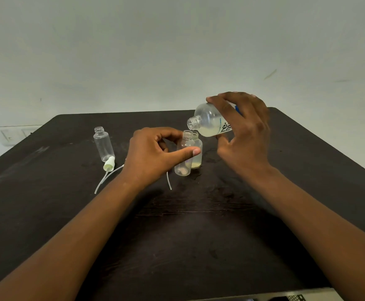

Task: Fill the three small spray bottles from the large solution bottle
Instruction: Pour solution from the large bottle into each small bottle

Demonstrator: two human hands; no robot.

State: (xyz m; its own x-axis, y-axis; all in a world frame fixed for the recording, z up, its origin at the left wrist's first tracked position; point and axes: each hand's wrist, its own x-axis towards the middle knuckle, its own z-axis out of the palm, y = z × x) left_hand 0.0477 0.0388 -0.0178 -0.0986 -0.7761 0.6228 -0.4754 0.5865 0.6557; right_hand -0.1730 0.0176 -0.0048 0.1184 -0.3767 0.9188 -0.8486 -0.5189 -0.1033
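My right hand [244,135] grips the large solution bottle [209,121], tilted with its open neck pointing left and down above two small bottles. My left hand [155,155] holds the nearer small clear bottle [183,155] between thumb and fingers; it looks empty. Right behind it stands a second small bottle [197,153] with yellowish liquid inside. A third small bottle [103,144] stands uncapped and empty at the left of the dark table [177,224]. No stream of liquid shows at the large bottle's mouth.
A white spray head with its dip tube [108,167] lies by the left bottle, and another thin tube [169,181] lies under my left hand. A device's edge [285,297] shows at the bottom. A pale wall rises behind the table.
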